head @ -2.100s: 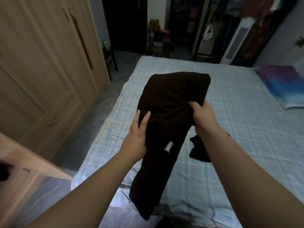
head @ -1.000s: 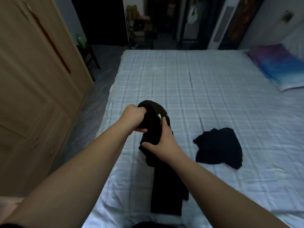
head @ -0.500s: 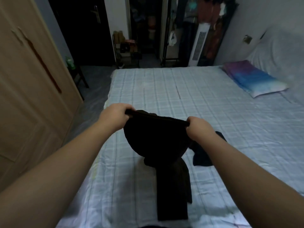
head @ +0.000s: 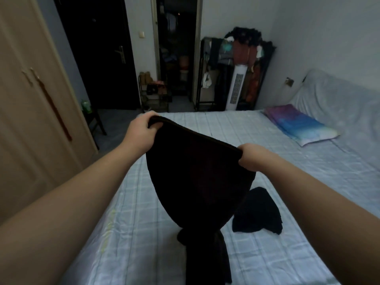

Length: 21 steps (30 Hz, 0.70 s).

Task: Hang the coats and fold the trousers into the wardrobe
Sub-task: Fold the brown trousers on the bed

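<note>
1. Both arms out over the bed (head: 267, 153), w/ dark trousers (head: 197, 182) held up between them by the waistband.
2. Left hand (head: 141, 130) clenched round the waistband's left end, fingers curled over the top edge, raised higher than the other.
3. Right hand (head: 253, 157) gripping the right end, fist tight, fabric bunched under it.
4. Waistband pulled taut btwn the two hands, slanting down to the right; the seat hangs below in a rounded sag, narrows, and the legs trail down twisted to the mattress at the near edge.
5. Second dark garment (head: 259, 212) lies crumpled on the checked sheet, just right of the hanging trousers, below the right forearm. Can't tell what kind it is.
6. Wardrobe (head: 30, 103) stands at left, light wood doors closed, well apart from the trousers.
7. Pillow (head: 298, 124), purple-blue, at the bed's right side by the wall.
8. Far end: white tower fan (head: 236, 89) in front of a loaded clothes rack (head: 244, 50).
</note>
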Motion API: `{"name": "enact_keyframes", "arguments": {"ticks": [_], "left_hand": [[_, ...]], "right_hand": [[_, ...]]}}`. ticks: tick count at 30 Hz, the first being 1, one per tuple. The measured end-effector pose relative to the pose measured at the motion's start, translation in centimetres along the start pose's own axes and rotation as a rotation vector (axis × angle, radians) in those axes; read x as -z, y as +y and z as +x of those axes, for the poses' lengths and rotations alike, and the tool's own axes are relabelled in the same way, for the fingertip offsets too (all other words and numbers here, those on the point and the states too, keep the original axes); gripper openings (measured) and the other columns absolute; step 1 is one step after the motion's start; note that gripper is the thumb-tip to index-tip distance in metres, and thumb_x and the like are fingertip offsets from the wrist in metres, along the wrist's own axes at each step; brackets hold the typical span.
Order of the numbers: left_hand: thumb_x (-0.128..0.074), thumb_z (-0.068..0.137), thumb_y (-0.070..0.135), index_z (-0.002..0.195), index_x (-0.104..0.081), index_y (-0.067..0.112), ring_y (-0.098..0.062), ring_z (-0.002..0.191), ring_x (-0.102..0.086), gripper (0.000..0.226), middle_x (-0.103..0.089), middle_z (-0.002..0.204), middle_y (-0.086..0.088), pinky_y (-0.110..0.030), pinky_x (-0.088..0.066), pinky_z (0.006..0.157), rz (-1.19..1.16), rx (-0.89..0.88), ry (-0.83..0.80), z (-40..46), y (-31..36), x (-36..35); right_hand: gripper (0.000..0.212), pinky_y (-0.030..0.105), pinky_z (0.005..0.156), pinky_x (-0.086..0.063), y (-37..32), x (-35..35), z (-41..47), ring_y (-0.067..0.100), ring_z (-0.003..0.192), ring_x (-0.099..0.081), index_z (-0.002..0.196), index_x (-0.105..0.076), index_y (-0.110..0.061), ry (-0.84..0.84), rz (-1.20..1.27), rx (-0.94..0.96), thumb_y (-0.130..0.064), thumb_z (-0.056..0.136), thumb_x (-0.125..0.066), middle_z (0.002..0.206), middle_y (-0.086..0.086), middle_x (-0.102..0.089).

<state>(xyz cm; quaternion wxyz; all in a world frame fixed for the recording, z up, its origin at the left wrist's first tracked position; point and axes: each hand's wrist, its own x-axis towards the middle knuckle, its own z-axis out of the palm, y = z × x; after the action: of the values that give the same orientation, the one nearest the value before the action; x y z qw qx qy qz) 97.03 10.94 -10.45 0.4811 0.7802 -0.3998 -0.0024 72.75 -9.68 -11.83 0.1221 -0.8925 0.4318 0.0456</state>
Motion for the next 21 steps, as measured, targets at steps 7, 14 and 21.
{"name": "enact_keyframes", "arguments": {"ticks": [7,14,21], "left_hand": [[-0.061,0.097,0.023,0.104,-0.07,0.024,0.001,0.088,-0.06,0.011,-0.067,0.093,0.013,-0.009,-0.041,0.072,-0.097,-0.072,0.21,3.5,6.5,-0.8],[-0.067,0.094,0.028,0.098,-0.067,0.033,0.008,0.08,-0.056,0.006,-0.063,0.085,0.022,-0.006,-0.038,0.064,-0.042,-0.066,0.343,9.2,13.6,0.0],[-0.062,0.096,0.037,0.098,-0.064,0.031,-0.01,0.087,-0.06,0.007,-0.065,0.092,0.012,-0.029,-0.043,0.077,0.196,-0.146,0.354,12.9,19.0,3.4]], "right_hand": [[0.011,0.028,0.073,-0.04,5.2,3.9,3.0,0.014,0.087,-0.058,0.104,-0.062,-0.024,0.629,0.812,0.176,-0.022,0.094,-0.066,0.09,-0.007,-0.063],[0.029,0.026,0.08,-0.054,9.2,13.8,7.8,0.013,0.103,-0.066,0.123,-0.058,-0.023,0.14,1.012,0.462,-0.006,0.1,-0.056,0.115,0.002,-0.068],[0.015,0.037,0.08,-0.059,8.9,23.1,12.0,0.018,0.089,-0.071,0.107,-0.071,-0.022,0.542,1.059,0.532,-0.023,0.092,-0.072,0.098,0.0,-0.074]]}}
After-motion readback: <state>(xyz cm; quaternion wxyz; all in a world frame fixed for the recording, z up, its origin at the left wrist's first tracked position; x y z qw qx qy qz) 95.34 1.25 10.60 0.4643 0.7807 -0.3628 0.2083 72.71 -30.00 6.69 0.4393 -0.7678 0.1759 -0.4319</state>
